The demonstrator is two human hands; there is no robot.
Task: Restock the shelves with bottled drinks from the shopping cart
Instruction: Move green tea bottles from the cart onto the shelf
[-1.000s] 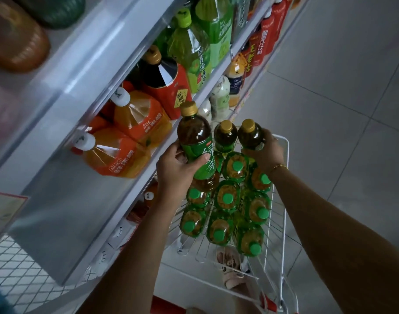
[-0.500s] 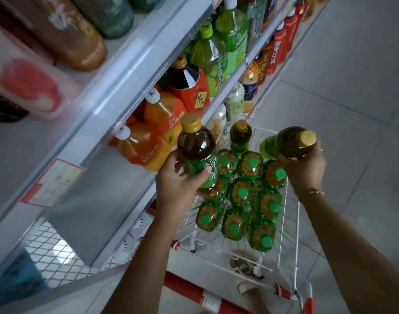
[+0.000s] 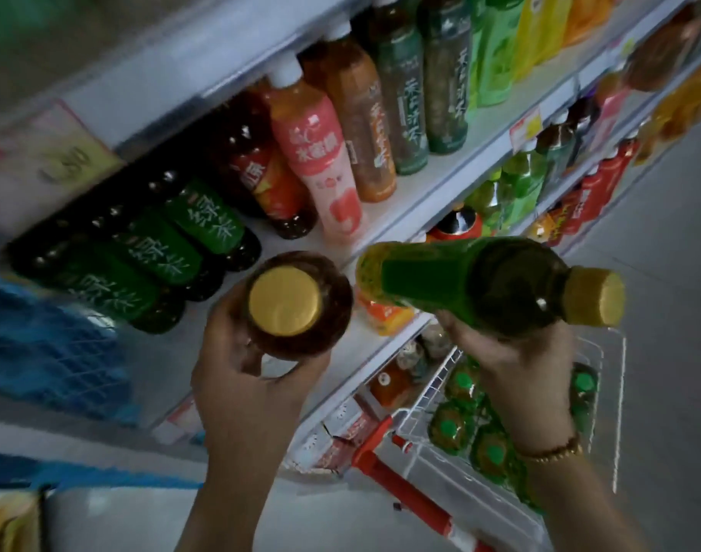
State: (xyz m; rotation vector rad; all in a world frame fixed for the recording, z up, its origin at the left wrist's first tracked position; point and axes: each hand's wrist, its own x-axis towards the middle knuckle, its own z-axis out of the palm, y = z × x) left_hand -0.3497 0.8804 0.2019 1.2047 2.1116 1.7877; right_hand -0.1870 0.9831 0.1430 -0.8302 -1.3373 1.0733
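My left hand (image 3: 241,388) grips a dark tea bottle with a gold cap (image 3: 285,301), held upright in front of a white shelf (image 3: 384,201). My right hand (image 3: 516,360) grips a second gold-capped bottle with a green label (image 3: 460,284), tilted almost flat with its cap pointing right. On that shelf, matching green-label bottles (image 3: 153,249) stand in a row at the left. Below my right forearm is the white wire shopping cart (image 3: 424,416), holding several green-capped bottles (image 3: 448,428).
Pink, orange and dark green bottles (image 3: 329,153) fill the shelf to the right of the green-label row. Lower shelves (image 3: 580,181) carry red and green drinks. A blue mesh item (image 3: 50,352) lies at the left. Grey tiled floor (image 3: 667,312) spreads to the right.
Both hands rose with their bottles from just above the cart up to shelf height. The view swung up and left, bringing a higher shelf with green-label bottles into sight.
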